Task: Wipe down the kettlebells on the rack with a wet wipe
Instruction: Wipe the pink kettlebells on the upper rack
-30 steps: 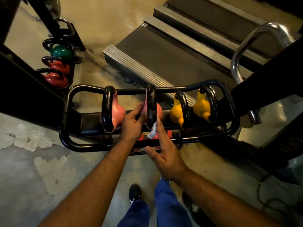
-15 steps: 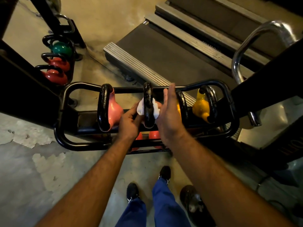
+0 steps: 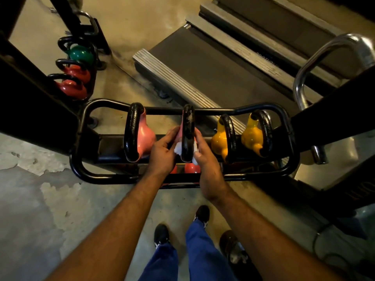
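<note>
The second pink kettlebell [image 3: 187,130] sat mid-rack [image 3: 113,177], its black handle flanked by both hands: the left hand [image 3: 162,155] pinched the wet wipe [image 3: 178,148] against it, and the right hand [image 3: 205,167] pressed nearly straight fingers on the wipe's other side (grip partly hidden). The thin wipe likely could tear or slip on the rough handle. Beyond the rack lay a treadmill [image 3: 203,63] on patchy concrete floor [image 3: 40,199].
</note>
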